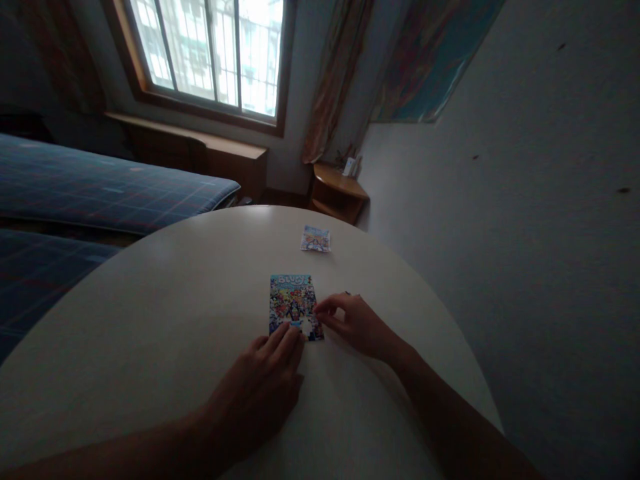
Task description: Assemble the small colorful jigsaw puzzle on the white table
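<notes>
A small colourful printed card picture [294,303], seemingly a flat puzzle, is seen lying just below the middle of the frame on a round white table [175,300]. The left hand [260,393] is laid open and flat on the tabletop at lower centre, its fingertips [293,337] touching the picture's bottom edge. The right hand [353,323] is set just right of the picture, thumb and forefinger drawn together in a pinch at its right edge (whether a loose piece is caught between them cannot be told). A pale gap is visible near the bottom edge.

The picture is judged thin, light and easily bent, and likely to slide on the smooth top. It is probably best pressed flat with one hand and taken by an edge or corner with the fingertips.

A second small printed packet [315,239] is seen well apart, above centre.
</notes>
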The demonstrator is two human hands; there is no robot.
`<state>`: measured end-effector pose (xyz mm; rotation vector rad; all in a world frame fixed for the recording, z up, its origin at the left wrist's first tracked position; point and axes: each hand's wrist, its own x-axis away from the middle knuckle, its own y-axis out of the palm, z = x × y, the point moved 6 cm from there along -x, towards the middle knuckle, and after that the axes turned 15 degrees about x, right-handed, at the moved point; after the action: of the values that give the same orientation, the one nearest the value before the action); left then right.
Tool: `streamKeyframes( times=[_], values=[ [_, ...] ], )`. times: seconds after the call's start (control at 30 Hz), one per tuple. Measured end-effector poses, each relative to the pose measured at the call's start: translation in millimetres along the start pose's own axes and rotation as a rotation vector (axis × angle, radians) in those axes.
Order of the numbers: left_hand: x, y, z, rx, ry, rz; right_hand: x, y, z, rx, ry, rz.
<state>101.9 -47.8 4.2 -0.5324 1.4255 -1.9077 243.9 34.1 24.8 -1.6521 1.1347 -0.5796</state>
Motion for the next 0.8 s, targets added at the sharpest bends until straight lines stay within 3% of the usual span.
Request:
streamKeyframes(
  times=[0.23, 0.8],
  values=[
    [6.5, 9.8, 3.4, -0.071, -0.003, 0.034, 1.0, 9.9, -18.5, 0.09, -0.115, -0.006],
    [10.7, 13.3, 11.4, -0.067, -0.043, -0.056, -2.3, 18.7, -19.5, 0.198, -0.165, 0.056]
  ],
)
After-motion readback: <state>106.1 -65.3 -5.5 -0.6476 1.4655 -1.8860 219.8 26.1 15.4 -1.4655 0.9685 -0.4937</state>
